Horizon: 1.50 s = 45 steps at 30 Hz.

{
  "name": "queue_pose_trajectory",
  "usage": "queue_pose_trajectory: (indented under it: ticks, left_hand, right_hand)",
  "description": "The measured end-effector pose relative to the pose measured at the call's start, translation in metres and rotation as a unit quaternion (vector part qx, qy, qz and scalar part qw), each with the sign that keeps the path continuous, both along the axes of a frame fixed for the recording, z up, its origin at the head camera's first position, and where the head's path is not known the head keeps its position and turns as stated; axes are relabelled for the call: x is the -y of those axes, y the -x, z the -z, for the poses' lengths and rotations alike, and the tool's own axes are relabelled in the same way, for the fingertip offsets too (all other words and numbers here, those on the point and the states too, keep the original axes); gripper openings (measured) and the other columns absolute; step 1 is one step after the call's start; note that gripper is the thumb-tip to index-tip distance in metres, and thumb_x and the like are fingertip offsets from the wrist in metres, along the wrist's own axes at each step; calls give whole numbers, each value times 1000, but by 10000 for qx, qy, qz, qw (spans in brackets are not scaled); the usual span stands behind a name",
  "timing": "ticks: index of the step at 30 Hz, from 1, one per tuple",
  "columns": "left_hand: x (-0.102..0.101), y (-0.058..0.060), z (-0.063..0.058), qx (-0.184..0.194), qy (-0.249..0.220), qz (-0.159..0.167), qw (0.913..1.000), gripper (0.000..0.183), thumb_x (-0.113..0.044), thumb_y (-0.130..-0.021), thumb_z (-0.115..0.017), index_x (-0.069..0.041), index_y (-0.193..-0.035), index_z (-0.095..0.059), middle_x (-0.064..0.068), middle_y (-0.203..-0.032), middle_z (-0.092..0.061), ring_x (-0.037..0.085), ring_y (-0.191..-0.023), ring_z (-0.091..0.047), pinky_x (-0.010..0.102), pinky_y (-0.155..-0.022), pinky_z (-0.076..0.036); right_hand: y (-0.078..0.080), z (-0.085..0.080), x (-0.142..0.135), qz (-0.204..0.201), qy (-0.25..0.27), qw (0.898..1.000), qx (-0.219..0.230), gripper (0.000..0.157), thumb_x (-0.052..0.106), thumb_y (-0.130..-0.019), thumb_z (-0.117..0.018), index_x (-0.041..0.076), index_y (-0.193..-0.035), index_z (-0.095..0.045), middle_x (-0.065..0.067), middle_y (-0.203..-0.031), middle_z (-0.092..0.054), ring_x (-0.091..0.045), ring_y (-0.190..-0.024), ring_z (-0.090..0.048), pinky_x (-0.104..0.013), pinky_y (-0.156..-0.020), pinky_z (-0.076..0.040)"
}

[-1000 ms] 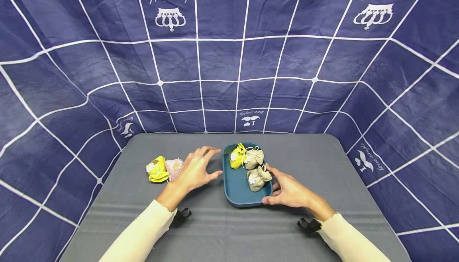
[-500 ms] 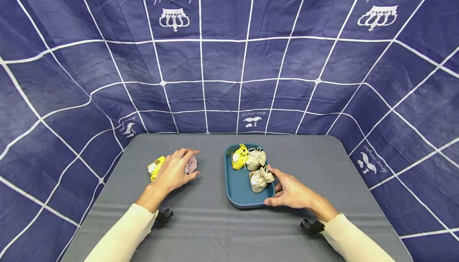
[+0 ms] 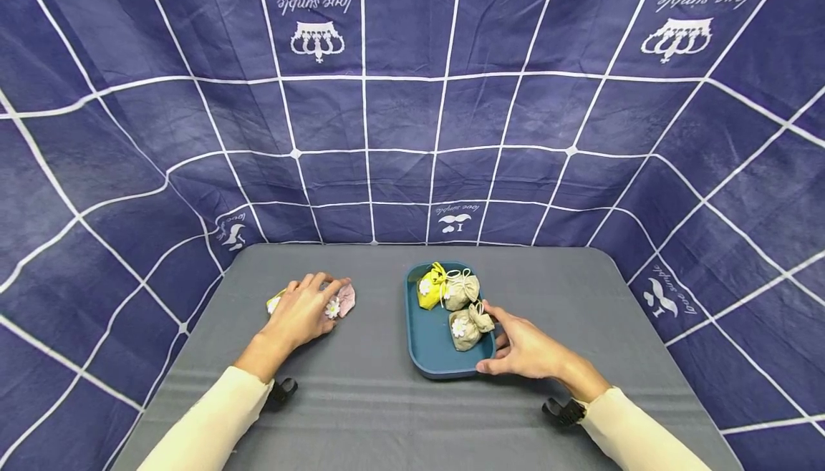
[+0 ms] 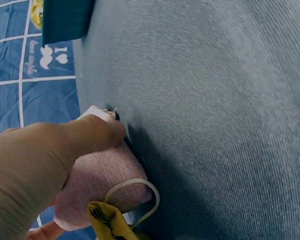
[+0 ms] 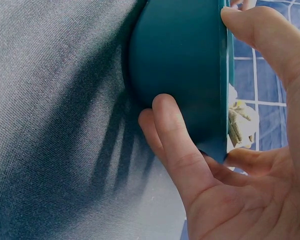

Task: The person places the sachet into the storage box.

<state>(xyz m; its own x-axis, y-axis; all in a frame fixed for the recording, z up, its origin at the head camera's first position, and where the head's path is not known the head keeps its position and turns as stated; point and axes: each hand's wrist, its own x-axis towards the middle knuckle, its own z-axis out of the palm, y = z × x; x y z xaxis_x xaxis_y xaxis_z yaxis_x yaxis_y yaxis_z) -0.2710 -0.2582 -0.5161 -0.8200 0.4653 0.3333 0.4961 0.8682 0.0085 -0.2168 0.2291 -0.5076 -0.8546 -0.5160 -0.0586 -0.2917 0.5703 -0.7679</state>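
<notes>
My left hand (image 3: 296, 317) is over a small pink drawstring pouch (image 3: 346, 300) with a white flower, on the left of the table. In the left wrist view the thumb and fingers grip the pouch (image 4: 105, 170) from two sides. A yellow pouch (image 3: 273, 304) lies beside it, mostly hidden behind the hand. My right hand (image 3: 528, 349) holds the right side of a blue tray (image 3: 432, 360), thumb at the rim and fingers against the outer wall (image 5: 185, 60). Inside the tray sit a yellow pouch (image 3: 428, 298) and two beige pouches (image 3: 464, 331), one behind the other.
A grey cloth covers the table (image 3: 374, 399). Dark blue grid-patterned curtain (image 3: 399, 113) hangs behind it and along both sides. Between the left hand and the tray lies a stretch of grey tabletop.
My left hand has moved left and down from beside the tray to the pink pouch and now grips it. The right hand stays at the tray.
</notes>
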Motion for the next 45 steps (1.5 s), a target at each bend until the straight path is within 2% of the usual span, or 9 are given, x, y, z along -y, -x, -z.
queue_pose_trajectory:
  ticks: [3, 7, 16, 21, 30, 38, 45]
  left_hand:
    - [-1, -1, 0, -166, 234, 46, 9996, 88, -13, -71, -105, -21, -154, -75, 12, -134, -76, 39, -122, -74, 57, -88, -56]
    - [-2, -4, 0, -263, 546, 23, 9982, 88, -14, -71, -106, -24, -153, -75, 12, -131, -75, 37, -120, -72, 54, -86, -55]
    - [-6, -5, 1, -410, 905, -4, 9951, 81, -13, -73, -104, -25, -149, -76, 12, -122, -73, 37, -112, -71, 55, -84, -60]
    - [-5, -4, 1, -381, 891, -27, 9953, 78, -13, -73, -105, -27, -145, -77, 12, -121, -73, 38, -109, -70, 54, -81, -61]
    - [-2, -3, 4, -278, 800, -89, 9964, 70, -12, -78, -103, -28, -142, -80, 10, -120, -74, 38, -112, -71, 54, -83, -61]
    - [2, -3, 2, -321, 654, -48, 9973, 63, -12, -79, -102, -22, -138, -82, 9, -119, -76, 35, -111, -72, 52, -88, -65]
    - [7, -8, -3, -241, 257, -167, 9992, 57, -13, -81, -100, -20, -133, -78, 9, -121, -76, 35, -113, -74, 54, -88, -67]
  right_hand:
    - [0, 0, 0, 13, -18, 10000, -15, 123, 33, -89, -103, -5, -180, -29, -36, -156, -62, -6, -92, -79, -25, -81, -68]
    - [-1, -1, 0, 20, -36, 10000, -21, 123, 34, -89, -103, -5, -180, -29, -34, -151, -64, -6, -92, -79, -25, -81, -68]
    - [1, -1, 0, 10, -77, 10000, 5, 125, 35, -89, -102, -6, -180, -27, -29, -138, -70, -6, -92, -80, -25, -82, -68]
    - [1, -1, 0, -5, -103, 9999, 21, 125, 35, -89, -102, -6, -180, -26, -28, -135, -71, -5, -92, -80, -25, -82, -67]
    - [1, -1, 0, 42, -99, 9998, 157, 127, 35, -89, -102, -4, -182, -25, -26, -130, -73, -8, -92, -80, -25, -82, -67]
    - [-2, 0, -1, 114, -50, 9998, 158, 126, 34, -89, -102, -4, -181, -26, -31, -143, -68, -11, -96, -80, -25, -82, -68]
    - [-2, -3, 1, 86, -100, 9998, 122, 126, 33, -89, -103, -5, -181, -25, -25, -131, -73, -8, -94, -80, -24, -82, -68]
